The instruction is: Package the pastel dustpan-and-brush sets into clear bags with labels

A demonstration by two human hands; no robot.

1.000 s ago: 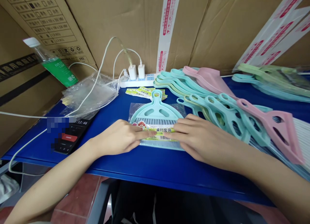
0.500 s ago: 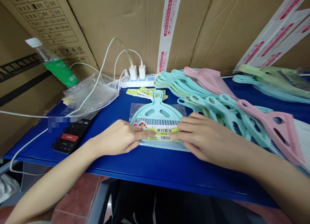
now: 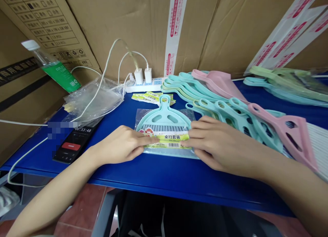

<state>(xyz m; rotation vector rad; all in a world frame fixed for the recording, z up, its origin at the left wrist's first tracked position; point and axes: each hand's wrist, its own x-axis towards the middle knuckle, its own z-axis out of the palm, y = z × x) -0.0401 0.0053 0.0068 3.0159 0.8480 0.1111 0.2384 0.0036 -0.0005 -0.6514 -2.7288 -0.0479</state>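
A turquoise dustpan and brush set [image 3: 164, 118] lies flat in a clear plastic bag in front of me, its handle pointing away and the grey brush bristles showing. A yellow-green and white printed label card [image 3: 172, 137] crosses its front part. My left hand [image 3: 122, 144] is at the left side of the bag, forefinger extended onto the label, the other fingers curled. On the opposite side my right hand [image 3: 217, 144] has its fingers bent over the label's right end, thumb low by the front edge. Both hands grip the bagged set at its sides.
More turquoise, green and pink dustpans [image 3: 220, 85] and brushes [image 3: 287, 127] are stacked to the right. Spare label cards [image 3: 146, 98] lie behind the set, near a power strip [image 3: 146, 86]. Clear bags [image 3: 94, 97], a phone [image 3: 73, 144], cables and a bottle [image 3: 60, 74] are left.
The whole view has shifted slightly. Both hands keep the same position on the bagged dustpan and brush set, with the right forefinger and left forefinger still on the label.
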